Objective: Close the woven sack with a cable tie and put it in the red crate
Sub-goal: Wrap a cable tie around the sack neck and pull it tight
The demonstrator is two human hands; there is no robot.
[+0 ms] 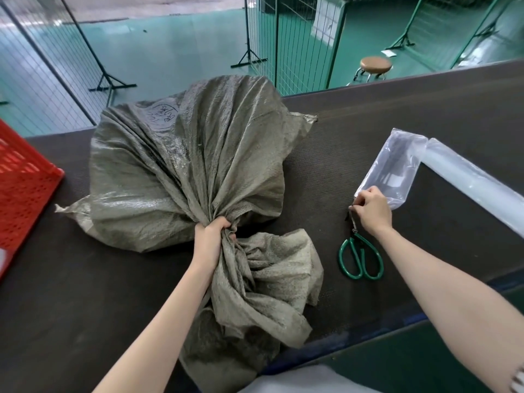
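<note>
Grey-green woven polypropylene makes up the sack (187,171), which lies bulging on the dark belt-like table (368,131), just right of the red crate (25,182) at the table's left end. The left hand (212,234) is clenched around the gathered neck, and the loose mouth of the cloth spills toward the person below that grip. The right hand (373,209) is well apart from it, fingers pinched at the open corner of a clear plastic bag (394,168); a thin dark strip shows at the fingertips, probably a cable tie, though it is too small to be sure. Green-handled scissors (360,258) lie just beneath that hand. The fabric looks soft and crinkly but slick, so the bunched neck would likely slip or spring open if the fist relaxes; the tie should go tight just above the fist, where the folds are narrowest. The body looks full yet slumps, suggesting loose, moderately heavy contents. Lifting it by the cinched neck with a second hand under the belly seems safest.
</note>
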